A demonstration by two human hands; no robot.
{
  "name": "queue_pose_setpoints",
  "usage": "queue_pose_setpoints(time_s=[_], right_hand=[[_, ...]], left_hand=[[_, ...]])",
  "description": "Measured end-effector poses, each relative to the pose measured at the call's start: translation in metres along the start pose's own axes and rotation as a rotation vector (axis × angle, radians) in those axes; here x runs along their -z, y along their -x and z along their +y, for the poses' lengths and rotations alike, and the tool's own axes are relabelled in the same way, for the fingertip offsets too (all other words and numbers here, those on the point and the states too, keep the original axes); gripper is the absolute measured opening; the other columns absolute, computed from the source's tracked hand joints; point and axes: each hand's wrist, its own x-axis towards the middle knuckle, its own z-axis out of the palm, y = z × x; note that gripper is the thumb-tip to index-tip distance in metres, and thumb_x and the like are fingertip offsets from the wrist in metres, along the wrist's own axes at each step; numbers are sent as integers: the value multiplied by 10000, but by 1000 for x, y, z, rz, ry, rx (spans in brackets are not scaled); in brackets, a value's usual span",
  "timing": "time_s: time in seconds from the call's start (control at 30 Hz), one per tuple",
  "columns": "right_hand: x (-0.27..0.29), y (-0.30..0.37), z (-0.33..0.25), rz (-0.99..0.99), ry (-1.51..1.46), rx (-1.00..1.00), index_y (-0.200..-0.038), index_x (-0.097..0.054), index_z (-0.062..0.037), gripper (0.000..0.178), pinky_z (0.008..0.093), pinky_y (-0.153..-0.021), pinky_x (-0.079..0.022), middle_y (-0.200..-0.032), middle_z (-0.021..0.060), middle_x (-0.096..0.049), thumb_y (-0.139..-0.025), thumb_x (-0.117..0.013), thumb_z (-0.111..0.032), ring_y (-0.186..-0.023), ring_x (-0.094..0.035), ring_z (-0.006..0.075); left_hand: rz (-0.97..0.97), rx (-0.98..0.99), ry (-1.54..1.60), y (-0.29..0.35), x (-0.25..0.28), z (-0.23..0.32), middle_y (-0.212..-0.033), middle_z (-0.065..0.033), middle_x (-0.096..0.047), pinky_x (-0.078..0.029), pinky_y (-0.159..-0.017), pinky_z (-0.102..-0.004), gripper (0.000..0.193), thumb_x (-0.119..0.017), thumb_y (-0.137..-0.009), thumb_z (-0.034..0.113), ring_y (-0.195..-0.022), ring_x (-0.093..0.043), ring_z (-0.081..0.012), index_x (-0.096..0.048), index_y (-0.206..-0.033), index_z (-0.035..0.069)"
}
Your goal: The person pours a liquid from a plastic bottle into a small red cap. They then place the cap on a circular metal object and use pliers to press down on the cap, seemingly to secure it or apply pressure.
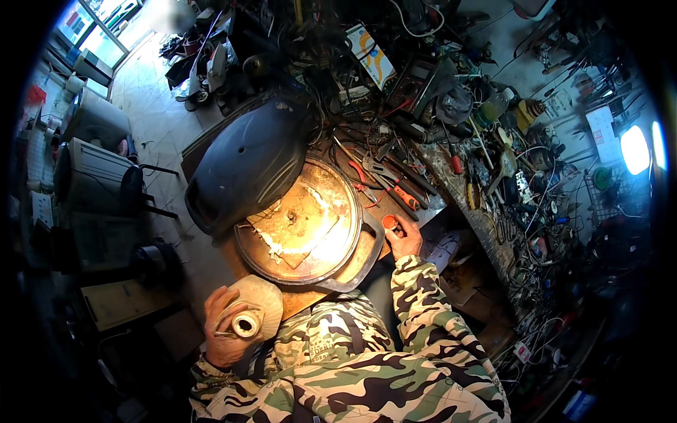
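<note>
My left hand [217,321] is closed around a beige plastic bottle [264,299] tilted toward me, its uncapped mouth showing. Pinched in the fingers of my right hand [407,243] is a small round red cap [389,222]. Between the hands lies a large round metal pan [344,194] with side handles, brightly lit. Brown stains and a ragged whitish patch mark its inside. A dark oval cover [247,158] leans over its far left part and hides some of the rim. The bottle is by the pan's near left edge, apart from the cap.
Pliers with red handles [407,197] and other hand tools lie just beyond the pan. A red-handled screwdriver [456,164] is farther right. Cables and small parts crowd the right bench, with a multimeter [417,74] at the back. A chair-like seat [99,173] stands left.
</note>
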Motion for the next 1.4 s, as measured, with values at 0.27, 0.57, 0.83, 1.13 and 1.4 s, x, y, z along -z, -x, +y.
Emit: queue_pose_setpoints(time_s=[0.27,0.57,0.83,1.13,1.4], right_hand=[[-7,-9,12,-22,104,53,-1197,-739,-72,542,400,-710,-497,-889,126,-532,-685,-903,-138,-772,-586,264],[-4,-18,14,-20,225,143,-1154,-734,-40,492,392,-794,-535,-930,142,-638,-706,-889,-173,-875,-672,297],[7,-24,36,-143,-63,-80,-1219,-651,34,513,241,-659,-499,-891,7,-653,-758,-850,-66,-701,-556,64],[3,36,-200,-387,-215,176,-1205,-633,36,329,245,-740,-513,-922,50,-666,-893,-727,-10,-811,-608,99],[-73,150,-341,-1029,-19,573,-1167,-660,47,308,346,-761,-551,-1024,197,-692,-937,-715,-151,-884,-699,264]], left_hand=[[-1,76,97,13,10,-23,-1406,-158,-573,-363,-1143,-555,715,-963,-616,434,-1413,-391,-393,-671,-1178,101],[-2,124,113,16,14,-24,-1399,-137,-588,-394,-1131,-542,654,-976,-604,364,-1400,-422,-382,-680,-1113,79],[-16,89,99,13,20,-25,-1450,-130,-554,-390,-1136,-526,585,-953,-644,211,-1414,-416,-374,-688,-1146,71],[195,74,275,37,9,-35,-1412,-79,-577,-408,-1139,-461,723,-940,-660,255,-1356,-470,-343,-640,-1302,110],[119,-9,456,37,23,-56,-1418,-173,-552,-384,-1145,-466,924,-950,-664,374,-1381,-463,-350,-524,-1411,38]])
